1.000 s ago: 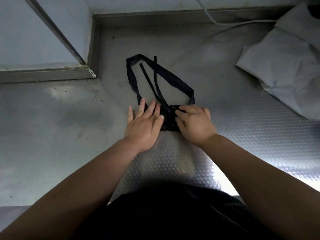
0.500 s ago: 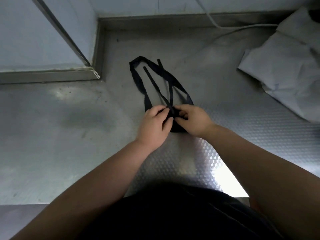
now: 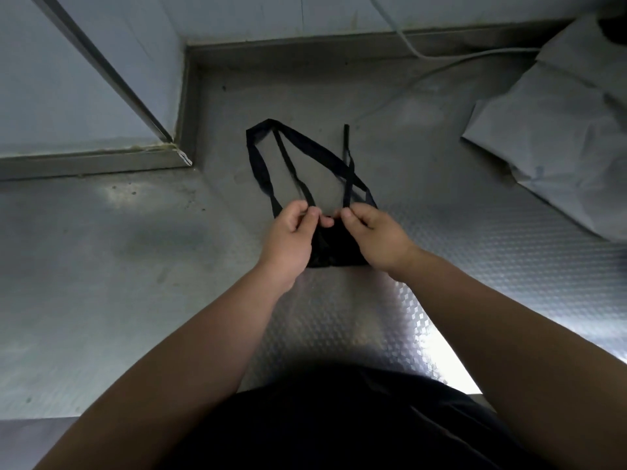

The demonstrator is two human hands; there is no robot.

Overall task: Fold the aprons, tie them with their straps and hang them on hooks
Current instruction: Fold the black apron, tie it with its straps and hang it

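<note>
Closest in, a dark shirt fills the bottom edge, and two bare forearms reach out from it over the embossed steel desk. The left hand and right hand sit side by side, almost touching, over a folded black apron that lies as a small bundle on the desk, partly hidden under both hands. The left fingers are curled and pinch one thin strap; the right fingers are curled too, pinching the other thin strap, whose free end points away from the person. Both thin straps run away from the hands across the desk. Around them lies the wider neck loop, flat on the metal, and the right-hand strap crosses over it. Further off to the right rests a heap of pale cloth. A light cable trails along the back, below the wall
</note>
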